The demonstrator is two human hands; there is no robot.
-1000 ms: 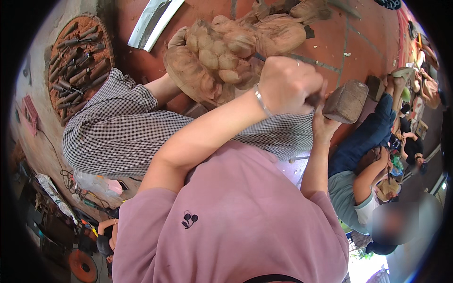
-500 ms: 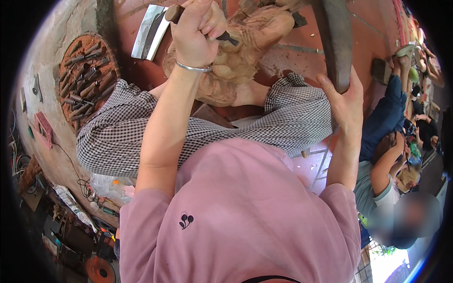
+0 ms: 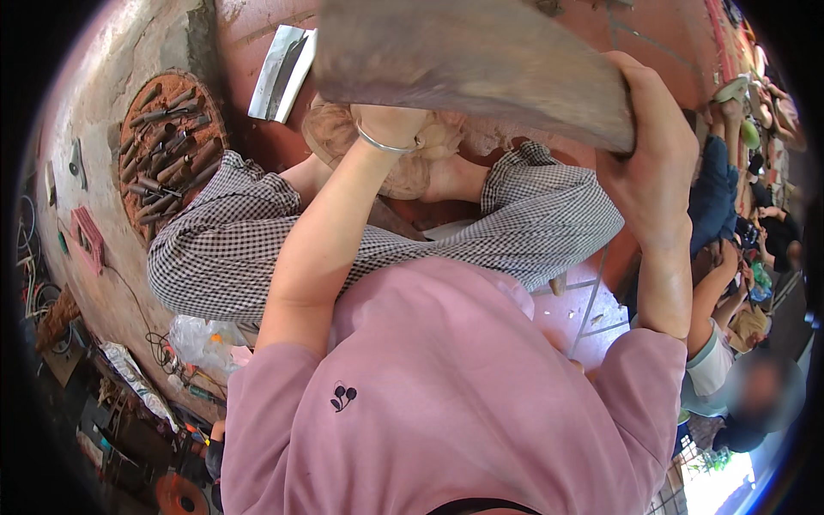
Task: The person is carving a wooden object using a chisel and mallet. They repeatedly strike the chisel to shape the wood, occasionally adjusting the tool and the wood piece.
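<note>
While the right hand (image 3: pixel 657 163) is clamped around the handle end of a big wooden mallet (image 3: pixel 463 60), the left hand (image 3: pixel 390 124) is hidden behind that mallet's head, so its grip cannot be told.

Raised across the far middle of the view, the mallet slants from upper left down to the right fist; the left wrist with a thin silver bangle (image 3: pixel 384 144) disappears just under it, against a pale wood carving (image 3: pixel 343 137) that rests between the legs in checked trousers (image 3: pixel 240 249). A pink shirt (image 3: pixel 446 403) fills the near side. Far left on the floor lies a round tray of chisels (image 3: pixel 167 150); a flat metal piece (image 3: pixel 279 73) sits beside the carving. Other people sit at the right edge.
</note>
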